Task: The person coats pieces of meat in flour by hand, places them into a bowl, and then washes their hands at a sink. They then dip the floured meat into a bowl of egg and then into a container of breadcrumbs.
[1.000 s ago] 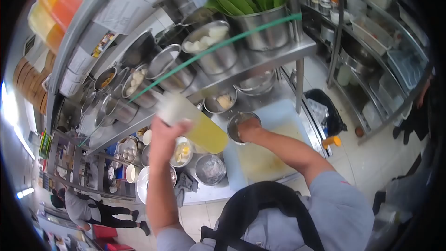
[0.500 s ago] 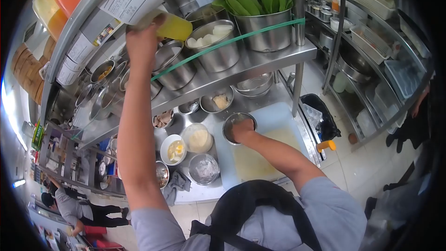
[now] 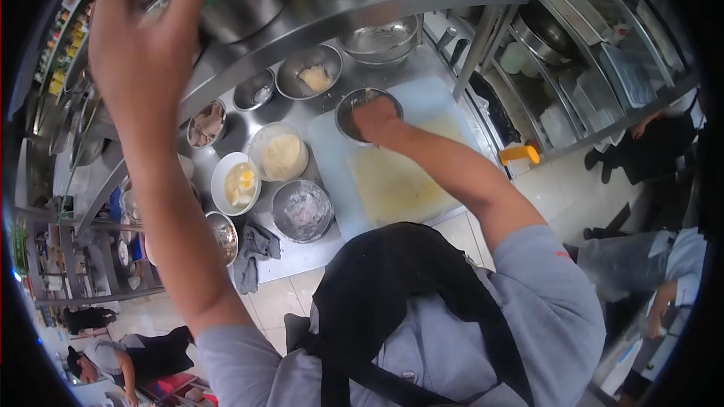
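Note:
My left hand [image 3: 151, 38] is raised beside the upper steel shelf, its fingers apart and slightly blurred, with nothing visible in it. Down in a steel bowl [image 3: 341, 115] is my right hand [image 3: 377, 117]; its fingers are hidden inside. That bowl stands on a light blue cutting board [image 3: 332, 181]. Left of the board are a bowl of cream-coloured dough [image 3: 283, 157], a white bowl with eggs [image 3: 240, 185] and a steel bowl of white powder [image 3: 303, 211]. A steel bowl with a yellowish lump [image 3: 314, 78] sits behind them.
The steel shelf [image 3: 362, 11] with metal containers crosses above the counter. A grey cloth [image 3: 256, 249] lies at the counter's front edge. An orange handle [image 3: 520, 154] juts out on the right. Other people [image 3: 113, 358] stand at far left and right.
My left hand held a yellow-green container at the shelf and now shows open fingers without it. The view has tilted down. My right hand remains in the bowl.

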`<state>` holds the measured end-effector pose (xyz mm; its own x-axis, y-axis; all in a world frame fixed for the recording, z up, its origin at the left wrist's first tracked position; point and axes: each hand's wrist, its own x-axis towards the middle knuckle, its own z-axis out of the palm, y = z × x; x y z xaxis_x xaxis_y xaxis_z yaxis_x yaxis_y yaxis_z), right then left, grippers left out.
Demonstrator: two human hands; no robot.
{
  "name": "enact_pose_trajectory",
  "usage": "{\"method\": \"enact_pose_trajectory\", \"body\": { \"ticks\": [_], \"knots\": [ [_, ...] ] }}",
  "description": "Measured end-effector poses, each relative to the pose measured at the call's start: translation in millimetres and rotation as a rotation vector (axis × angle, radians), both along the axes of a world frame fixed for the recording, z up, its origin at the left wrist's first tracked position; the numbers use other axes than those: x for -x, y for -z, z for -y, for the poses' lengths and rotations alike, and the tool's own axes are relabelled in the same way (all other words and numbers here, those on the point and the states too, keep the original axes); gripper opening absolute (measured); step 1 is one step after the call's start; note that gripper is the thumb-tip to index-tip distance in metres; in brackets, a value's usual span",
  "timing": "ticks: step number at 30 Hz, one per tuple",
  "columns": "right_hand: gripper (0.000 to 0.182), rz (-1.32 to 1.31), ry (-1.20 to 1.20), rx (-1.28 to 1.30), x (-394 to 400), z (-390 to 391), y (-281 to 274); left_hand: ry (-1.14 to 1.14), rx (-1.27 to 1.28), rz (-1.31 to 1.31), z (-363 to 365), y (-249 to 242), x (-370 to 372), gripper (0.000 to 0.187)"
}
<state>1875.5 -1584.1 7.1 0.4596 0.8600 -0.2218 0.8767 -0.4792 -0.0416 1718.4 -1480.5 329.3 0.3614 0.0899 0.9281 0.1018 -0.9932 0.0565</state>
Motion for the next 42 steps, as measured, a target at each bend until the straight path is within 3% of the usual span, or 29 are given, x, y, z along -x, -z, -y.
{"method": "enact_pose_trajectory", "body": {
  "ticks": [2,4,6,7,8,10,12,14,18,23,25,29,31,32,34,42],
  "knots": [
    [0.023,-0.079,0.054,-0.025,-10.0,4.9,-22.1,0.063,-0.014,0.011,19.0,41.4,39.5,0.037],
    [0.027,-0.249,0.189,-0.103,-21.1,10.5,-41.6,0.082,0.049,-0.092,11.8,78.8,70.5,0.043],
    [0.03,-0.195,0.112,-0.124,-70.3,5.6,17.7,0.019,0.26,-0.258,-1.5,110.7,89.2,0.042],
    [0.031,-0.172,0.073,-0.132,-71.6,5.6,20.3,0.017,0.274,-0.244,-12.5,127.8,92.8,0.042],
    [0.033,-0.147,0.035,-0.141,-63.5,5.5,6.3,-0.011,0.303,-0.315,-24.8,145.1,94.9,0.041],
    [0.033,-0.185,0.381,-0.124,-30.7,17.5,-28.0,-0.029,0.334,-0.375,-42.2,173.2,97.5,0.041],
    [0.032,-0.142,0.288,-0.048,-0.2,12.2,-41.1,0.007,0.499,-0.453,-53.5,196.3,98.2,0.039],
    [0.031,-0.121,0.208,0.036,20.7,1.7,-33.3,0.033,0.493,-0.479,-59.9,214.2,95.7,0.04],
    [0.03,0.05,0.161,0.148,16.3,-22.4,14.7,0.079,0.481,-0.511,-64.9,235.5,89.7,0.038],
    [0.029,0.103,0.172,0.069,2.4,-21.3,-0.3,0.106,0.541,-0.519,-68.7,240.7,90.1,0.037],
    [0.028,-0.218,0.156,-0.041,-11.7,-17.1,-15.6,0.102,0.57,-0.517,-73.1,244.6,92.4,0.037],
    [0.03,-0.207,0.154,0.134,-29.2,-12.1,-24.0,0.093,0.566,-0.56,-78.0,254.3,89.4,0.037],
    [0.029,0.048,0.249,-0.12,-19.2,-9.2,-21.2,0.078,0.55,-0.57,-82.0,259.2,84.3,0.037],
    [0.029,0.048,0.245,-0.121,-10.7,-11.0,-23.3,0.068,0.548,-0.585,-83.8,262.3,82.2,0.037],
    [0.026,-0.046,0.072,0.098,7.0,-13.7,-23.0,0.057,0.547,-0.605,-86.2,271.3,79.5,0.036],
    [0.021,0.148,0.144,0.215,11.1,-21.6,5.6,-0.025,0.488,-0.754,-87.4,297.9,69.6,0.037]
  ]
}}
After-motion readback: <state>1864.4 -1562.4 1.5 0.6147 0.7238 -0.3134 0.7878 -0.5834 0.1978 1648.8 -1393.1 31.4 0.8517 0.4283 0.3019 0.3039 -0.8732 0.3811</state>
